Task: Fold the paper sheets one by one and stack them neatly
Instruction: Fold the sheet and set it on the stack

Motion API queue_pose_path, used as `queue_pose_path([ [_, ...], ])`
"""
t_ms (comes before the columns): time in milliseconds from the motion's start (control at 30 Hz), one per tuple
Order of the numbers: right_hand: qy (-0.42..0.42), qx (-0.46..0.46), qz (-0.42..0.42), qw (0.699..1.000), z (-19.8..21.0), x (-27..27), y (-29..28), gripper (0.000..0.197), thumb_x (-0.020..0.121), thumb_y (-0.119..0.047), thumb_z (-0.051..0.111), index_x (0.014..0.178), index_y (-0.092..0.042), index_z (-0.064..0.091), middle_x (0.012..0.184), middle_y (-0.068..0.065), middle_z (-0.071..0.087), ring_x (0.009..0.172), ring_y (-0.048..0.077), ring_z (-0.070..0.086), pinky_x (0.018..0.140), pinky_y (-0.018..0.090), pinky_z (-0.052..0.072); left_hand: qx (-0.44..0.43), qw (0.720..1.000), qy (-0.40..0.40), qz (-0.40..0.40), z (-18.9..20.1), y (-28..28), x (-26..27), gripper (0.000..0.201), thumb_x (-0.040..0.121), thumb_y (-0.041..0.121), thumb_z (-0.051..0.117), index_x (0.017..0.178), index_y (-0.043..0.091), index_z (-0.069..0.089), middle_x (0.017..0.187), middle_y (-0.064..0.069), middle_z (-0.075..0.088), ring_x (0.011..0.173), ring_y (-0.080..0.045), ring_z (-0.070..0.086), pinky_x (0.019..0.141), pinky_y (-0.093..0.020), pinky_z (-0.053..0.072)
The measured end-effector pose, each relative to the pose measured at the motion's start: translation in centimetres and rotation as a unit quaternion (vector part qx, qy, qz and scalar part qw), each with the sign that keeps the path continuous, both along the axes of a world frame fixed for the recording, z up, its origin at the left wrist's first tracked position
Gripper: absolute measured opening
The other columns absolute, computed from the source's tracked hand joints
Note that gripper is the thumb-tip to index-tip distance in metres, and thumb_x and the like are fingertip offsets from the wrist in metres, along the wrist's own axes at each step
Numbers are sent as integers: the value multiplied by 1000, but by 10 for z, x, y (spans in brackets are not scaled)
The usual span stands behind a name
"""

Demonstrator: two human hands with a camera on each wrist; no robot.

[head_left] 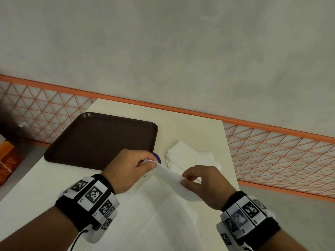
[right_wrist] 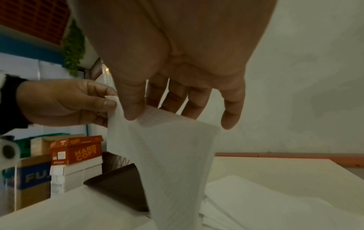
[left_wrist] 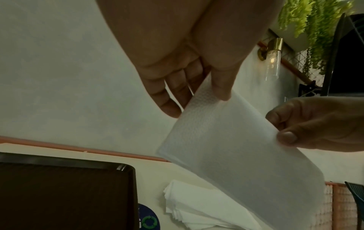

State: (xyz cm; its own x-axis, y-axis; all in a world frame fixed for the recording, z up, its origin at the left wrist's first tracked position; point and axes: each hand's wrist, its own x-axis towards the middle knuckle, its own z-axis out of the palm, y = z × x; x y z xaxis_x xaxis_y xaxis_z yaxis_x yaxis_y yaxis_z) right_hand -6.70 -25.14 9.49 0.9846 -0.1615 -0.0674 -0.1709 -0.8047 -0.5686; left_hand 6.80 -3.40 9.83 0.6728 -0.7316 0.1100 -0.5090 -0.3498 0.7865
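A thin white paper sheet (head_left: pixel 168 173) hangs above the table, held up by its top edge between my two hands. My left hand (head_left: pixel 145 163) pinches the sheet's left corner with thumb and forefinger. My right hand (head_left: pixel 188 180) pinches the right corner. The sheet (left_wrist: pixel 226 140) shows embossed texture in the left wrist view, and it drapes down toward the table in the right wrist view (right_wrist: pixel 169 163). A pile of white sheets (head_left: pixel 188 157) lies on the table behind my right hand. More white paper (head_left: pixel 163 214) lies flat below my hands.
A dark brown tray (head_left: pixel 101 140) sits on the cream table (head_left: pixel 199 131) at the left. A round blue sticker (head_left: pixel 157 158) peeks out beside it. An orange mesh railing (head_left: pixel 281 151) runs behind the table. Cardboard boxes (right_wrist: pixel 76 149) stand off to the left.
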Motion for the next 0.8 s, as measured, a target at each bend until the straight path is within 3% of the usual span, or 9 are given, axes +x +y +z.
queue_pose_path([
  [67, 0, -31, 9, 999, 1, 3, 3, 16, 89, -41, 60, 97, -30, 68, 92, -16, 66, 89, 2, 59, 86, 27, 48, 10, 1000, -3, 5, 0, 4, 3, 12, 91, 29, 62, 95, 27, 72, 80, 11, 71, 78, -5, 67, 72, -23, 56],
  [200, 14, -29, 26, 999, 2, 6, 16, 30, 87, -49, 58, 112, -32, 61, 103, -14, 66, 95, 10, 59, 87, 30, 48, 21, 1000, 3, 2, 1, 4, 2, 14, 92, 31, 60, 97, 26, 72, 80, 10, 71, 77, -5, 67, 72, -23, 56],
  [300, 23, -50, 32, 998, 1, 9, 26, 21, 95, -44, 50, 94, -26, 62, 81, -8, 62, 80, 19, 54, 76, 33, 48, 35, 999, -9, -17, 4, -2, -1, 14, 92, 29, 60, 98, 24, 71, 81, 10, 70, 77, -3, 65, 70, -16, 53],
  [367, 25, -76, 28, 996, 1, 9, 26, 25, 98, -40, 45, 87, -25, 60, 78, -5, 61, 77, 20, 50, 72, 33, 45, 62, 998, -18, -22, 5, -3, 1, 12, 92, 31, 60, 99, 26, 69, 84, 12, 69, 80, -1, 64, 71, -14, 51],
  [467, 40, -149, 35, 987, 6, 12, 23, 27, 99, -38, 40, 92, -25, 63, 87, -2, 66, 85, 25, 55, 70, 31, 42, 153, 979, -119, -59, 9, -7, 3, 24, 89, 42, 61, 109, 29, 64, 101, 15, 65, 92, -2, 59, 84, -25, 51],
  [567, 47, -217, 56, 973, 8, 17, 27, 27, 99, -37, 40, 103, -26, 65, 98, 4, 68, 93, 30, 59, 70, 33, 41, 254, 933, -219, -126, 12, -30, -6, 35, 92, 47, 52, 121, 28, 58, 115, 11, 61, 104, -10, 56, 91, -28, 45],
  [700, 44, -223, 51, 973, 9, 13, 20, 27, 100, -38, 41, 100, -24, 64, 95, 5, 67, 89, 29, 59, 69, 32, 40, 308, 908, -255, -127, 11, -42, 0, 30, 101, 37, 39, 109, 22, 63, 106, 1, 66, 96, -18, 61, 86, -35, 49],
  [800, 48, -141, 45, 988, 5, -3, -4, 26, 99, -34, 44, 92, -19, 65, 78, -2, 63, 74, 19, 52, 67, 31, 42, 299, 929, -192, -107, 6, -28, 16, 27, 98, 40, 43, 102, 25, 66, 95, 6, 68, 88, -11, 63, 83, -35, 51],
])
